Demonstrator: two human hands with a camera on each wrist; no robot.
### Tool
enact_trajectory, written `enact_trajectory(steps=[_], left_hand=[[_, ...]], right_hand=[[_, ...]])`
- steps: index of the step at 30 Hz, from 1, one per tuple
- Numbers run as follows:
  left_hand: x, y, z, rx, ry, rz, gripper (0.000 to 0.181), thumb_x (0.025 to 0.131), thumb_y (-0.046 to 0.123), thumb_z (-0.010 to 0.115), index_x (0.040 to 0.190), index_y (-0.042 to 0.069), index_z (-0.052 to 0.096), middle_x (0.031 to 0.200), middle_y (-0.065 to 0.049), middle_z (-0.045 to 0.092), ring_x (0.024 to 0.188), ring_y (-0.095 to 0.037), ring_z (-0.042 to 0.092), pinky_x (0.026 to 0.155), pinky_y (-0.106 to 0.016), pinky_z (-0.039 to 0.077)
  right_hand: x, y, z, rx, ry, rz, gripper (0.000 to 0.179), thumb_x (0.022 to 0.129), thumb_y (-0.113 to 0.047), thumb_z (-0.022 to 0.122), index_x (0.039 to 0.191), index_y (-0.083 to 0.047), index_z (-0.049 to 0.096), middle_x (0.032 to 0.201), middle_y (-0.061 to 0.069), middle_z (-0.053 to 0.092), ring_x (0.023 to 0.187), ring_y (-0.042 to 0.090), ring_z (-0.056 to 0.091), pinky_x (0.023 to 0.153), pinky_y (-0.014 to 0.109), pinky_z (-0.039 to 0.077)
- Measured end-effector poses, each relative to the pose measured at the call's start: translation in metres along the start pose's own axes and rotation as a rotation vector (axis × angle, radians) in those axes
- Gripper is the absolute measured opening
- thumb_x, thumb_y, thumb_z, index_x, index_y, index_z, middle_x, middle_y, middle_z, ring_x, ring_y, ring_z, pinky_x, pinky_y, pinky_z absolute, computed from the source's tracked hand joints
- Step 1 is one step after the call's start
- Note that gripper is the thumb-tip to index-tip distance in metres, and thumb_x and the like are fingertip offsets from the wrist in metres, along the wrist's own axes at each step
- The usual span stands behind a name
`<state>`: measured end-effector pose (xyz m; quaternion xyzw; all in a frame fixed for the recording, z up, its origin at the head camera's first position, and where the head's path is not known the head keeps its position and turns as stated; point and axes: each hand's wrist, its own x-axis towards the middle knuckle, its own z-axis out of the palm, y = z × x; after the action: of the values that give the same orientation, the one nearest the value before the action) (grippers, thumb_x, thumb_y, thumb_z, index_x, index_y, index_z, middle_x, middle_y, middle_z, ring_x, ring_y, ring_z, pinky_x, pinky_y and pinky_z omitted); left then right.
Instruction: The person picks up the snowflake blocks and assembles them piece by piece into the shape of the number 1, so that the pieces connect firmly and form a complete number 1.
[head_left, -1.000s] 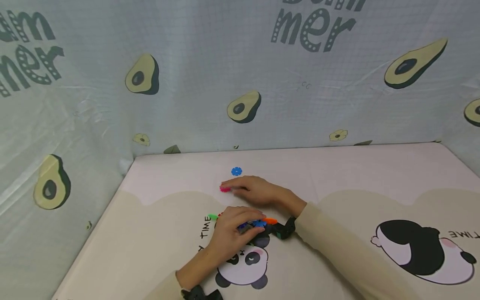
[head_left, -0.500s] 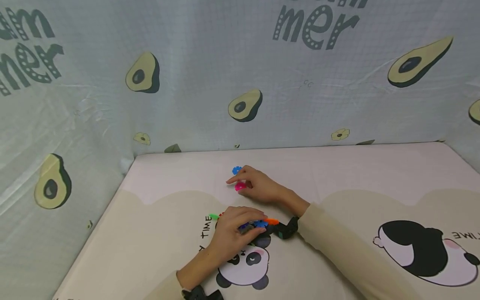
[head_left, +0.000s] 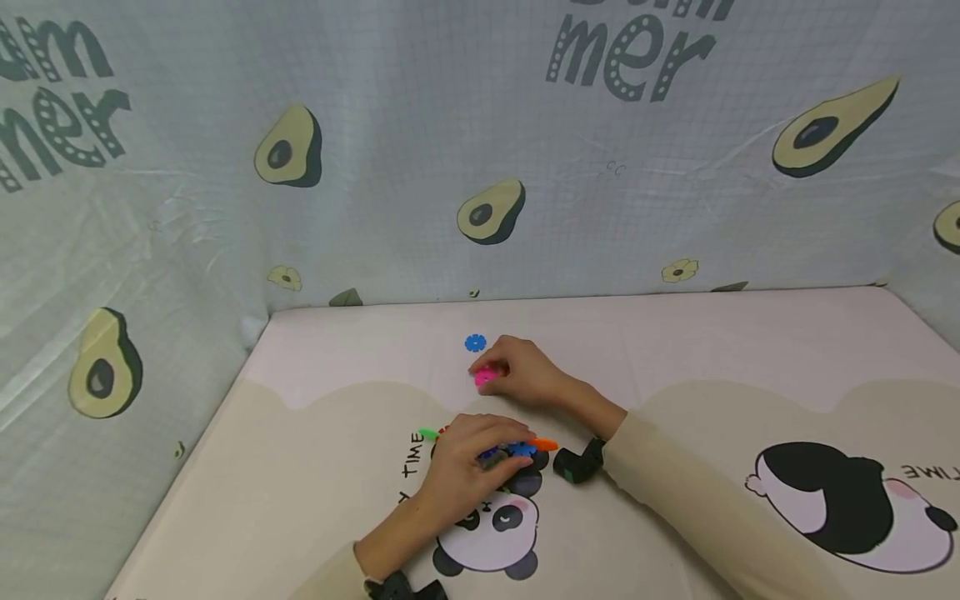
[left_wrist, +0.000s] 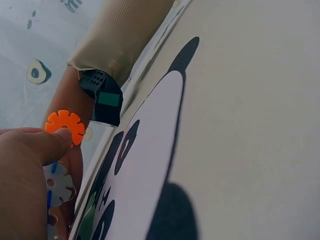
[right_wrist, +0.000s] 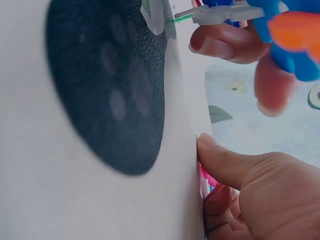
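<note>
My left hand [head_left: 468,462] grips a joined chain of plastic snowflake discs low over the table. An orange disc [left_wrist: 65,125] is at its right end, pinched by the thumb in the left wrist view. Below it in that view is a translucent disc [left_wrist: 60,185]; a blue disc [right_wrist: 302,65] shows in the right wrist view. Green and red pieces peek out past the left fingers, and the palm hides the rest. Farther back, my right hand [head_left: 531,375] pinches a pink snowflake disc [head_left: 485,377] at the tabletop, its fingers partly covering it.
A loose blue snowflake disc [head_left: 476,342] lies on the table just behind the right hand. The tablecloth [head_left: 300,467] bears a printed panda [head_left: 495,533] under the left forearm. An avocado-print curtain [head_left: 375,167] closes off the back and left sides.
The right hand has drawn the pink disc a little to the right, and its fingers have closed from stretched out to a pinch. The left hand stays put with its chain.
</note>
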<state>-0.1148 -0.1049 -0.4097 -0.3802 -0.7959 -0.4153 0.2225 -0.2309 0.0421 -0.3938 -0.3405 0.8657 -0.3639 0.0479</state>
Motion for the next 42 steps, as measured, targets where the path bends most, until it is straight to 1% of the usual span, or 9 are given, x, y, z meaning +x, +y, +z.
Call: enact_trajectory(steps=[4,9,14,17,19,25,32,36,42], left_hand=[[0.000,0.000,0.000,-0.004,-0.003,-0.006,0.026,0.078,0.015,0.080,0.103,0.017,0.072,0.103,0.009,0.068,0.100,-0.009,0.059,0.084,-0.028,0.043],[-0.001,0.000,0.000,-0.007,-0.009,-0.026,0.025,0.079,0.015,0.079,0.103,0.018,0.072,0.103,0.009,0.068,0.101,-0.009,0.059,0.083,-0.028,0.043],[-0.001,0.000,0.000,-0.007,-0.010,-0.035,0.025,0.079,0.015,0.079,0.103,0.018,0.072,0.102,0.009,0.068,0.100,-0.011,0.060,0.083,-0.029,0.044],[-0.001,0.001,-0.001,-0.015,-0.019,-0.059,0.025,0.079,0.017,0.080,0.103,0.018,0.072,0.103,0.010,0.068,0.101,-0.009,0.059,0.083,-0.029,0.044],[0.000,0.002,-0.001,-0.018,-0.024,-0.072,0.025,0.079,0.017,0.080,0.103,0.018,0.073,0.103,0.011,0.067,0.101,-0.008,0.059,0.083,-0.028,0.044],[0.001,0.002,-0.001,-0.015,-0.021,-0.079,0.025,0.078,0.018,0.080,0.102,0.018,0.073,0.103,0.011,0.067,0.101,-0.007,0.059,0.082,-0.028,0.043],[0.002,0.000,0.000,-0.013,-0.011,-0.047,0.026,0.078,0.016,0.080,0.102,0.017,0.073,0.102,0.010,0.068,0.100,-0.008,0.060,0.081,-0.028,0.044],[0.003,0.000,0.000,-0.015,-0.011,-0.047,0.027,0.077,0.014,0.081,0.103,0.018,0.073,0.102,0.010,0.068,0.100,-0.007,0.060,0.080,-0.027,0.044],[0.003,0.000,0.000,-0.017,-0.016,-0.052,0.027,0.077,0.015,0.080,0.103,0.018,0.073,0.102,0.009,0.068,0.099,-0.008,0.061,0.081,-0.028,0.045]], right_hand=[[-0.005,-0.001,-0.004,0.031,0.030,0.015,0.020,0.080,-0.019,0.079,0.099,-0.016,0.074,0.087,0.000,0.053,0.076,0.014,0.048,0.065,0.026,0.041],[-0.010,0.003,-0.007,0.058,0.061,0.043,0.016,0.081,-0.019,0.078,0.095,-0.018,0.071,0.083,-0.006,0.060,0.076,0.013,0.053,0.067,0.027,0.047],[-0.018,0.005,-0.011,0.050,0.074,0.028,0.014,0.085,-0.015,0.074,0.098,-0.016,0.071,0.078,-0.009,0.061,0.073,0.011,0.055,0.068,0.026,0.048],[-0.024,0.004,-0.015,0.038,0.075,0.008,0.015,0.086,-0.013,0.072,0.101,-0.015,0.072,0.078,-0.010,0.061,0.072,0.010,0.055,0.068,0.026,0.049],[-0.029,0.003,-0.018,0.034,0.079,0.011,0.016,0.087,-0.012,0.071,0.103,-0.016,0.072,0.078,-0.010,0.062,0.072,0.009,0.056,0.068,0.026,0.049],[-0.046,0.001,-0.032,0.073,0.079,0.047,0.020,0.086,-0.013,0.072,0.106,-0.017,0.072,0.077,-0.009,0.062,0.069,0.012,0.057,0.061,0.029,0.050],[-0.066,0.009,-0.044,0.160,0.056,0.096,0.021,0.088,-0.011,0.070,0.108,-0.017,0.070,0.069,-0.005,0.062,0.058,0.014,0.058,0.053,0.027,0.047],[-0.076,0.011,-0.049,0.216,0.024,0.113,0.022,0.089,-0.014,0.068,0.112,-0.015,0.069,0.067,-0.001,0.061,0.058,0.019,0.057,0.052,0.026,0.045],[-0.092,0.010,-0.053,0.255,0.003,0.127,0.024,0.091,-0.015,0.065,0.115,-0.013,0.067,0.068,0.001,0.057,0.059,0.022,0.056,0.053,0.026,0.044]])
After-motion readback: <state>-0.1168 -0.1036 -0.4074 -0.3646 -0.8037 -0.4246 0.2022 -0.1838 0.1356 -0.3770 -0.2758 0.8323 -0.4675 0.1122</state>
